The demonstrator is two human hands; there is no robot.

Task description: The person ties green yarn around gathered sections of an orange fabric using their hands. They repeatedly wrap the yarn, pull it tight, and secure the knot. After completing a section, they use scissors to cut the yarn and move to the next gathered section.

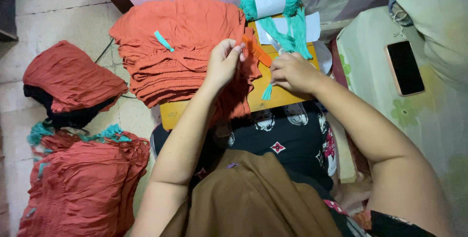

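Left hand is pinched shut on the end of an orange comb, held slanting above the small yellow table. Right hand is closed over a teal tassel, whose fringe hangs from under the fingers onto the tabletop; the top of the tassel is hidden, so the exact hold there cannot be told, probably a pinch at the knot.

A stack of folded orange cloth lies on the table just left of the comb, with a loose teal strip on top. A card wound with teal yarn sits at the far edge. A phone lies well apart on the flowered cover to the right.

Judgement on combing well: hold the tassel firmly at its head, keep the fringe flat on the table, and draw the comb teeth from knot toward tip in short strokes, so threads straighten without pulling loose.
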